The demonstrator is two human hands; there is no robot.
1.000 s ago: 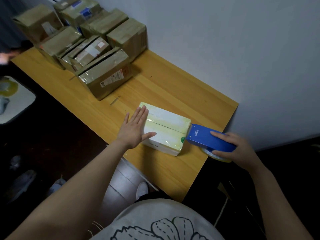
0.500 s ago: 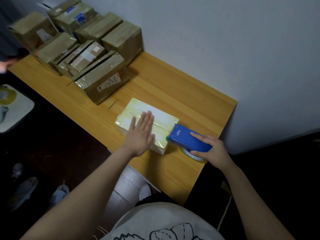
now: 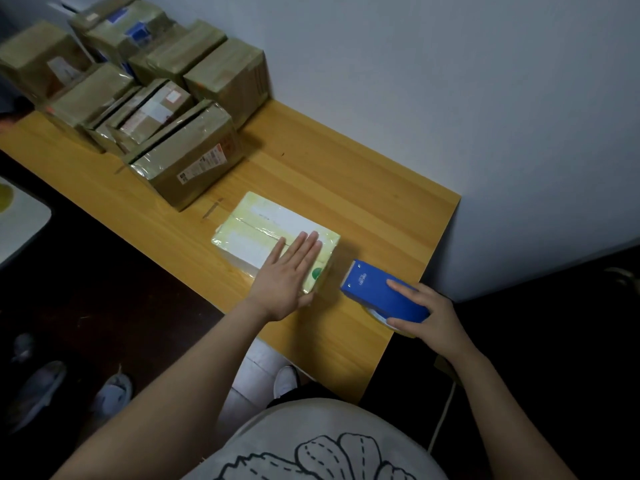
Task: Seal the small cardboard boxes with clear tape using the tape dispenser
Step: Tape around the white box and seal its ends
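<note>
Box look: pale yellow-and-white flat rectangular cardboard box (image 3: 263,226), its top glossy with clear tape, a centre seam showing, a green round mark on the end nearest the right hand.
Box place: under the left hand (image 3: 284,278), resting on the light wooden table (image 3: 346,178), just to the left of the right hand (image 3: 433,315).
Box axis: the long side ran from beyond the left hand's fingertips toward the right hand, the seam along it; one short end faced the dispenser.
Dispenser: blue plastic tape dispenser (image 3: 374,291) with a roll of clear tape (image 3: 379,315) beneath, its front end pointed at the box's short end, near it but apart.
Left hand pose: palm down, fingers straight and close together, lying flat on the box top at the end nearer the right hand.
Right hand pose: gripped the dispenser's rear, fingers over the top, thumb on the near side.
Beyond the left hand: brown taped cardboard boxes (image 3: 190,157) grouped together, well apart from it.
</note>
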